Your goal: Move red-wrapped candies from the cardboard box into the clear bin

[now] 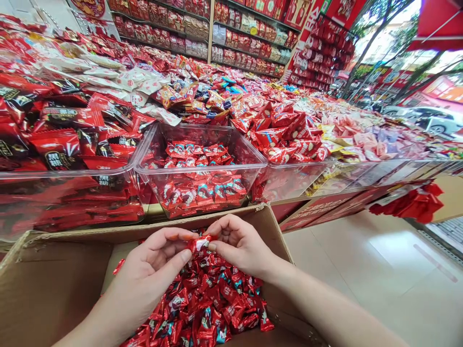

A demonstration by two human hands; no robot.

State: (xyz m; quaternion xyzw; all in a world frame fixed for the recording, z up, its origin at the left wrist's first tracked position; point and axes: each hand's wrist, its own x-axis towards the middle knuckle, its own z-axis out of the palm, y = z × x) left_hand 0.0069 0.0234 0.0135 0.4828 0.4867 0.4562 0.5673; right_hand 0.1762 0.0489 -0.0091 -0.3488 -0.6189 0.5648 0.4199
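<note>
Between both hands is a small red wrapped candy [200,243], held above an open cardboard box [54,274]. My left hand [155,260] pinches its left end between thumb and fingers. At its right end, my right hand [237,243] does the same. Below them, a heap of loose red wrapped candies [217,303] with teal and white marks fills part of the box. Just beyond the box stands a clear plastic bin [249,166], which holds similar red candies [202,188] laid in rows.
Bins of larger red and black packets [61,144] stand at left, with red packets [285,135] and pastel sweets [372,140] to the right. Stocked shelves [253,46] rise behind. Tiled floor [347,270] lies at right, near a hanging red bag [412,202].
</note>
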